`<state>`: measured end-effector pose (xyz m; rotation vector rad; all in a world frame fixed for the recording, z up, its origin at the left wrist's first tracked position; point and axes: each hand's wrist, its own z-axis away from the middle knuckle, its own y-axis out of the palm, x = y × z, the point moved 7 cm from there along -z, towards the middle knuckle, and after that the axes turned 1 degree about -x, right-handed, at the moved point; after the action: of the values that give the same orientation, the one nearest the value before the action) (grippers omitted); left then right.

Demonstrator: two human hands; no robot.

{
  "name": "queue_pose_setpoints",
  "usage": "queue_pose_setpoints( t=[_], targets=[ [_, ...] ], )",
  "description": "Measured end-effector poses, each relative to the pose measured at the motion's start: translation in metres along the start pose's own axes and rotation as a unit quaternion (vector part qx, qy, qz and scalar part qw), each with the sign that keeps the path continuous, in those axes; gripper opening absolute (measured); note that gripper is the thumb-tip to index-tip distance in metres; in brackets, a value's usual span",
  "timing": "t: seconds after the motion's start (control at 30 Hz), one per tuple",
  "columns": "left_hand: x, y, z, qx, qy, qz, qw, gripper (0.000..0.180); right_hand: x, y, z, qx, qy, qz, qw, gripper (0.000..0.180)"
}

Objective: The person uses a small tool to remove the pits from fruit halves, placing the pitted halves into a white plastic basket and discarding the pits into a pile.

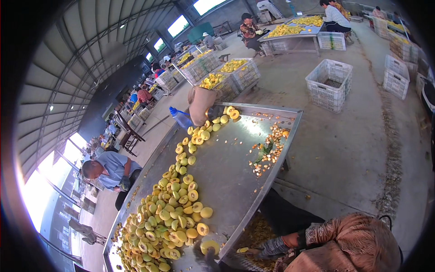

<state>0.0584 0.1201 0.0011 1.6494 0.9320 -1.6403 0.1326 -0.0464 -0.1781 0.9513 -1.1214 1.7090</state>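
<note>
Below the table's near edge, the right hand point(268, 248), in a grey knit glove with a black wrist strap point(301, 239) and patterned sleeve point(317, 232) behind it, reaches a yellow piece point(243, 250); whether its fingers grip this or only touch it, I cannot tell. Brownish scraps point(259, 230) lie around that hand. The left hand point(205, 259), dark and blurred at the lower edge, is at a stone-fruit half point(209, 246) by the corner of the metal table point(226, 167); its grip cannot be made out. Just beyond, a heap of yellow-green stone-fruit halves point(156, 226) covers the table's near left part and narrows into a strip toward the far end. Orange-brown pits point(275, 140) and a green leaf point(261, 155) lie along the right edge. Farther out are a blue bottle point(181, 118), a co-worker in a light blue shirt point(111, 170) on the left, and a white plastic crate point(330, 88) on the floor.
</note>
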Motion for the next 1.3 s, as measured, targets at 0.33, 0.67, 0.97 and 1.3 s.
queue_pose_setpoints(
  t=[0.33, 0.67, 0.97, 1.3],
  targets=[
    [0.016, 0.030, 0.097, -0.033, 0.007, 0.027, 0.999, 0.046, 0.064, -0.011, 0.045, -0.006, 0.023, -0.379, 0.925, 0.034],
    [0.028, 0.010, 0.074, -0.077, 0.009, 0.199, 0.977, 0.044, 0.117, -0.027, 0.070, 0.012, -0.023, -0.363, 0.931, 0.030],
    [0.045, 0.007, 0.082, -0.150, -0.068, 0.353, 0.921, 0.047, 0.126, -0.002, 0.054, 0.109, 0.018, -0.429, 0.897, 0.029],
    [0.030, 0.010, 0.085, -0.141, -0.029, 0.188, 0.972, 0.042, 0.127, -0.012, 0.044, 0.070, 0.072, -0.421, 0.902, 0.024]
  ],
)
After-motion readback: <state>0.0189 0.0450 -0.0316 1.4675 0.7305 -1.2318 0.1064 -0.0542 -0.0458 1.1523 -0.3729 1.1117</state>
